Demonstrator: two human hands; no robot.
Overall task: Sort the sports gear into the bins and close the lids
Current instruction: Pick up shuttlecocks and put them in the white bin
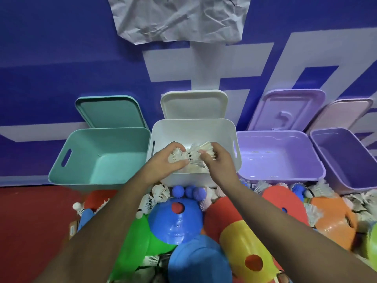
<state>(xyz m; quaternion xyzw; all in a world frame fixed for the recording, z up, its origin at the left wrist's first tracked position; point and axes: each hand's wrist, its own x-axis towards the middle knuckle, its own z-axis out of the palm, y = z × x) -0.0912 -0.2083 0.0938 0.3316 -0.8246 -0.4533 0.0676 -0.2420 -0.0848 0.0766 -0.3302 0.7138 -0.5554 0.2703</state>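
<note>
Both my hands are over the white bin (pixel 222 129), holding a bunch of white shuttlecocks (pixel 194 154) between them. My left hand (pixel 165 162) grips the bunch from the left, my right hand (pixel 218 160) grips it from the right. More shuttlecocks lie on the bin's floor under my hands. Below my arms is a heap of gear: a blue cone (pixel 175 219), a green cone (pixel 134 242), a yellow and red cone (pixel 242 237), an orange cone (pixel 332 217), spiky blue balls (pixel 189 192) and loose shuttlecocks (pixel 159 194).
A teal bin (pixel 102 158) stands left of the white one, a purple bin (pixel 279 158) and a second purple bin (pixel 344 158) to the right. Their lids lean against the blue wall behind them: teal lid (pixel 110 111), white lid (pixel 193 105), purple lid (pixel 289 109). Red floor lies at the left.
</note>
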